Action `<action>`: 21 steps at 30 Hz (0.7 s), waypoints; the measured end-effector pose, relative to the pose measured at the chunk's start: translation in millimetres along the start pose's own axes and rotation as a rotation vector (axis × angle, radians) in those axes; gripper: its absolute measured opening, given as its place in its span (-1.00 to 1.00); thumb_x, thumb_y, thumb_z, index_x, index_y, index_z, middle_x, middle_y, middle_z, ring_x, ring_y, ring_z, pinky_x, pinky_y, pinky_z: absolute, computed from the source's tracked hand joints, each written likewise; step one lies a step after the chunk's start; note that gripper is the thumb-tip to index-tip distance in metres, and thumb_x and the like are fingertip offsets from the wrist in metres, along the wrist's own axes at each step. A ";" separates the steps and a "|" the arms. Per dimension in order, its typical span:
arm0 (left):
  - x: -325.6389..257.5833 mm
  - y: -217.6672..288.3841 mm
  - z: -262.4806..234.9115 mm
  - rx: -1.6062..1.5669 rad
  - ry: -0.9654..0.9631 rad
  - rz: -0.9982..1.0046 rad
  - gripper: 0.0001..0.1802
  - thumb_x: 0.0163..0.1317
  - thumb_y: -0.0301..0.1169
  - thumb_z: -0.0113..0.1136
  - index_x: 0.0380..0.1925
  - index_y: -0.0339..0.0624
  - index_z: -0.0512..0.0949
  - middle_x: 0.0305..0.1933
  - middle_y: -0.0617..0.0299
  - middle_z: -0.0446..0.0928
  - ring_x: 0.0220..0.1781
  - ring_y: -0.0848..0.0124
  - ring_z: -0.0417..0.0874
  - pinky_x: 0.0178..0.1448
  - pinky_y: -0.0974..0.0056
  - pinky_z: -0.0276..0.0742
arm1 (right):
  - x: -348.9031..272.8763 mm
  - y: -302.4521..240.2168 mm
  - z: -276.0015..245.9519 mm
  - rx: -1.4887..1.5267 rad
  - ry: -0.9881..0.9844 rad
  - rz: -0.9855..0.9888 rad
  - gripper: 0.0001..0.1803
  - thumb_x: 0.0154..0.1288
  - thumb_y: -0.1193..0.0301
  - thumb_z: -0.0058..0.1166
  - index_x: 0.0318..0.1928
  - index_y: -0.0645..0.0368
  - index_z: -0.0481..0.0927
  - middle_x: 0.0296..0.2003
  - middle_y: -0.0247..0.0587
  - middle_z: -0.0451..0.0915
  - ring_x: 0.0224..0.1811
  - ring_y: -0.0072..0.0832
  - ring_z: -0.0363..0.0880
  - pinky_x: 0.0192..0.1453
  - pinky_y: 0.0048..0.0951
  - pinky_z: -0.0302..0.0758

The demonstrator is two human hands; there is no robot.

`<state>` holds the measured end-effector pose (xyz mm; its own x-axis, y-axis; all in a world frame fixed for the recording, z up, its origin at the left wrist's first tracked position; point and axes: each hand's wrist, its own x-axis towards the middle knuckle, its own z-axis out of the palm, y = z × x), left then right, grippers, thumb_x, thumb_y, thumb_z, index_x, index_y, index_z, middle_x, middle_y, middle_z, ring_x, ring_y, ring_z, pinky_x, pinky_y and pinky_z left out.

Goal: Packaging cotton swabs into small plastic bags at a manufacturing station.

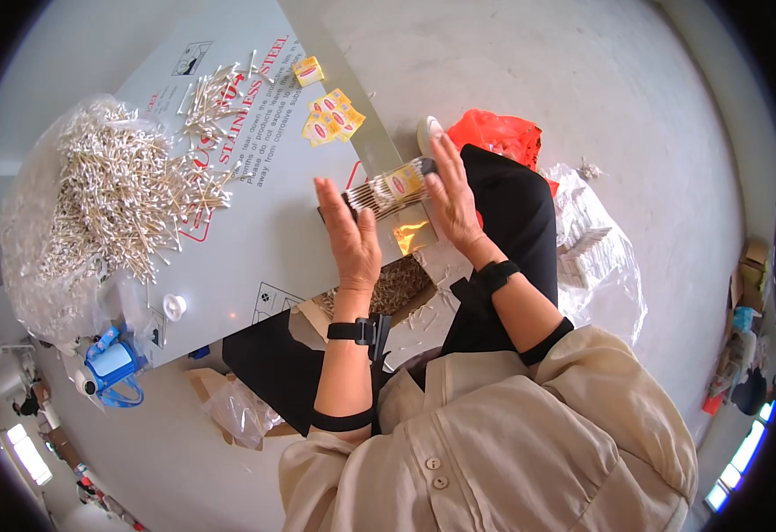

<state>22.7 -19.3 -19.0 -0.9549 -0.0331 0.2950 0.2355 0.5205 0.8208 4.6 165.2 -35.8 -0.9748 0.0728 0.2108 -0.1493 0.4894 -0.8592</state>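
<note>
Both my hands are raised at the table's right edge, on either side of a row of cotton swabs (377,195) with a yellow label card (403,182) lying on it. My left hand (352,244) has its fingers stretched out beside the left end of the row. Facing it, my right hand (452,199) is flat with straight fingers, its palm side against the right end. Whatever supports the row from beneath is mostly hidden. Farther up the table lie several yellow label cards (330,117) and a small stack of yellow cards (308,71).
A big heap of cotton swabs (109,182) spills from a clear bag onto the table; loose swabs (215,102) lie beyond. A blue bottle (113,363) stands lower left. An open cardboard box (317,317) sits below my hands. Right are a red bag (503,133) and a clear bag of white packs (587,248).
</note>
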 end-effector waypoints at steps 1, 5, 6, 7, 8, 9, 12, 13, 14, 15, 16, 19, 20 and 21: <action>1.5 -0.4 0.5 -0.054 0.024 -0.028 -0.25 0.53 -0.08 -0.22 0.51 -0.31 -0.13 0.59 -0.17 -0.14 0.62 -0.01 -0.13 0.61 0.02 -0.19 | 4.0 7.2 5.9 0.155 0.109 0.070 -0.39 0.52 0.17 -0.06 0.46 0.11 0.23 0.48 -0.03 0.13 0.52 -0.25 0.10 0.53 -0.34 0.08; 12.0 0.8 13.5 -0.307 0.071 -0.149 -0.29 0.55 -0.07 -0.25 0.48 -0.35 -0.04 0.58 -0.16 -0.10 0.61 0.01 -0.08 0.61 0.04 -0.14 | 16.1 7.0 13.9 0.915 0.152 0.473 -0.48 0.50 0.28 0.04 0.35 0.23 0.39 0.19 -0.21 0.56 0.25 -0.53 0.43 0.38 -0.50 0.29; 13.5 2.6 17.3 -0.310 0.068 -0.145 -0.29 0.55 -0.07 -0.25 0.48 -0.35 -0.04 0.58 -0.16 -0.10 0.61 0.01 -0.08 0.61 0.04 -0.14 | 16.7 11.5 16.2 0.915 0.157 0.470 -0.48 0.50 0.28 0.04 0.35 0.23 0.39 0.19 -0.21 0.56 0.25 -0.53 0.43 0.38 -0.50 0.29; 14.6 4.4 20.1 -0.296 0.062 -0.131 -0.29 0.55 -0.07 -0.24 0.48 -0.35 -0.03 0.58 -0.17 -0.08 0.61 0.01 -0.06 0.61 0.04 -0.13 | 17.1 15.8 18.1 0.996 0.142 0.486 -0.52 0.50 0.29 0.04 0.32 0.23 0.43 0.16 -0.22 0.58 0.22 -0.54 0.46 0.35 -0.50 0.33; 14.3 4.3 21.2 -0.276 0.060 -0.121 -0.29 0.55 -0.07 -0.24 0.47 -0.36 -0.02 0.57 -0.17 -0.07 0.60 0.01 -0.04 0.60 0.04 -0.12 | 18.3 15.6 21.4 1.081 0.122 0.505 -0.55 0.49 0.29 0.05 0.29 0.22 0.47 0.12 -0.22 0.60 0.18 -0.54 0.49 0.32 -0.51 0.37; 13.7 4.4 22.5 -0.282 0.077 -0.134 -0.30 0.55 -0.07 -0.25 0.47 -0.36 -0.01 0.57 -0.18 -0.05 0.60 0.01 -0.02 0.60 0.04 -0.10 | 19.2 14.9 26.0 1.098 0.150 0.516 -0.60 0.49 0.34 0.04 0.24 0.23 0.52 0.07 -0.21 0.63 0.11 -0.53 0.54 0.25 -0.48 0.44; 14.3 3.2 21.4 -0.269 0.069 -0.126 -0.30 0.55 -0.08 -0.25 0.47 -0.37 0.00 0.56 -0.18 -0.04 0.59 0.01 -0.01 0.60 0.04 -0.09 | 22.3 14.4 30.3 1.181 0.167 0.616 -0.64 0.51 0.38 -0.01 0.20 0.29 0.51 0.07 -0.10 0.61 0.10 -0.38 0.57 0.22 -0.32 0.53; 14.9 3.1 22.0 -0.267 0.070 -0.125 -0.30 0.55 -0.08 -0.25 0.47 -0.37 0.00 0.56 -0.18 -0.04 0.59 0.01 -0.01 0.60 0.04 -0.09 | 22.4 14.6 30.1 1.184 0.165 0.616 -0.64 0.51 0.38 -0.01 0.20 0.29 0.51 0.07 -0.10 0.61 0.10 -0.38 0.57 0.22 -0.32 0.53; 14.8 2.8 22.2 -0.278 0.080 -0.123 -0.31 0.55 -0.08 -0.25 0.46 -0.37 0.01 0.56 -0.18 -0.03 0.59 0.01 0.00 0.59 0.05 -0.08 | 22.0 12.3 29.5 1.212 0.158 0.621 -0.66 0.51 0.38 -0.02 0.17 0.31 0.52 0.06 -0.07 0.62 0.09 -0.35 0.58 0.21 -0.30 0.54; 14.7 2.7 23.1 -0.290 0.090 -0.120 -0.31 0.55 -0.08 -0.25 0.46 -0.37 0.01 0.56 -0.19 -0.03 0.59 0.01 0.01 0.59 0.05 -0.07 | 21.8 10.4 29.1 1.239 0.151 0.627 -0.68 0.51 0.39 -0.02 0.13 0.32 0.53 0.05 -0.04 0.62 0.07 -0.33 0.60 0.20 -0.28 0.56; 14.5 2.7 24.9 -0.287 0.090 -0.121 -0.31 0.55 -0.08 -0.25 0.46 -0.37 0.01 0.56 -0.19 -0.03 0.59 0.01 0.01 0.59 0.05 -0.07 | 22.0 8.5 29.2 1.242 0.150 0.629 -0.68 0.51 0.39 -0.02 0.13 0.32 0.53 0.05 -0.04 0.62 0.07 -0.33 0.60 0.20 -0.28 0.56; 15.6 8.2 35.4 -0.327 0.100 -0.112 -0.31 0.55 -0.08 -0.25 0.45 -0.38 0.03 0.55 -0.19 -0.01 0.58 0.01 0.02 0.58 0.06 -0.06 | 22.1 4.9 27.9 1.258 0.157 0.650 -0.69 0.52 0.37 -0.04 0.10 0.33 0.53 0.04 -0.03 0.63 0.07 -0.32 0.60 0.19 -0.26 0.57; 16.5 10.0 38.8 -0.340 0.097 -0.108 -0.31 0.56 -0.08 -0.26 0.45 -0.38 0.03 0.55 -0.19 0.00 0.58 0.01 0.03 0.58 0.06 -0.06 | 22.1 3.6 28.0 1.252 0.159 0.658 -0.68 0.53 0.37 -0.05 0.11 0.34 0.53 0.03 -0.02 0.63 0.07 -0.32 0.60 0.19 -0.25 0.57; 17.4 11.6 42.0 -0.353 0.094 -0.104 -0.31 0.56 -0.08 -0.26 0.45 -0.39 0.03 0.54 -0.19 0.01 0.58 0.01 0.03 0.58 0.07 -0.06 | 22.2 2.4 28.1 1.246 0.161 0.666 -0.68 0.53 0.36 -0.06 0.11 0.34 0.52 0.03 -0.01 0.63 0.07 -0.32 0.60 0.18 -0.25 0.57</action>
<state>1.2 22.0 -24.9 -0.9602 -0.1570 0.2309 0.2011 0.1847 0.9620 -22.1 143.6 -46.2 -0.9032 0.1205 -0.4120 0.1939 -0.7418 -0.6419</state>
